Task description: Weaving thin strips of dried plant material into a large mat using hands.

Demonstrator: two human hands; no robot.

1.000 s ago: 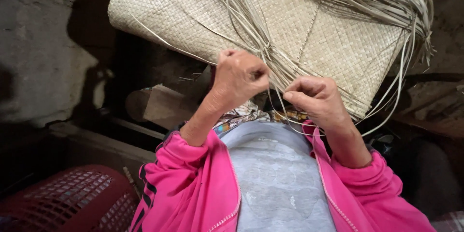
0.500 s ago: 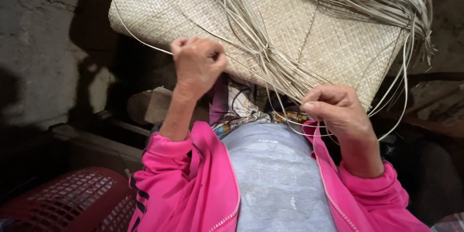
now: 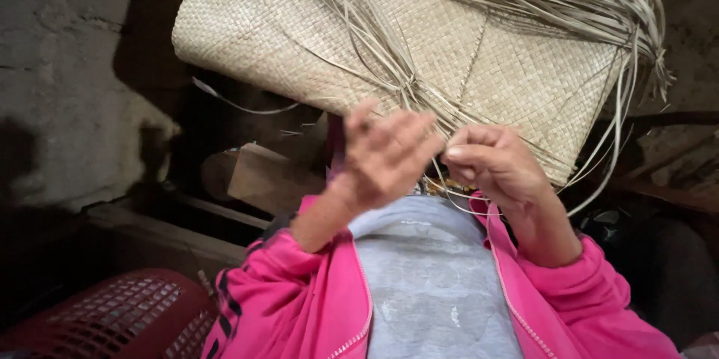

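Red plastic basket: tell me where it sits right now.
The red plastic basket sits in the head view's bottom-left corner, beside the pink sleeve of the left arm, below the woven mat.

Head view: left hand (image 3: 386, 153), blurred, fingers loosely spread, just beside right hand (image 3: 490, 164). Right hand pinches thin pale straw strips (image 3: 419, 93) between thumb and fingers. Strips fan across a woven mat (image 3: 517, 67) above both hands. Pink jacket sleeves (image 3: 299, 291) at bottom. Red plastic basket (image 3: 112, 314) lower left; grey wall (image 3: 67, 67) at left.
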